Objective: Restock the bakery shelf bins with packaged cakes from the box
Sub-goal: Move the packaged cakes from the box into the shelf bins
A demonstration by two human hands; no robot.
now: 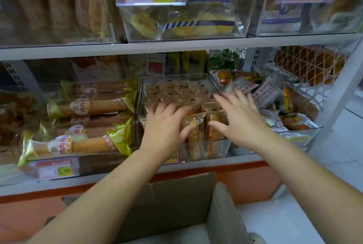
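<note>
Bakery shelf point(176, 44) up close: packaged cakes point(196, 128) stand packed in the clear middle bin point(218, 146). My left grip point(165, 123) and right grip point(237, 118) both lie flat on them, fingers spread, holding nothing. Cardboard box point(176, 200) sits just below, flaps open.

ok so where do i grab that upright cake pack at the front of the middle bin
Pinch the cake pack by its top seal, coming from above. It stands on edge, wedged against neighbouring packs, and the front wall of the clear bin covers its face.
</note>
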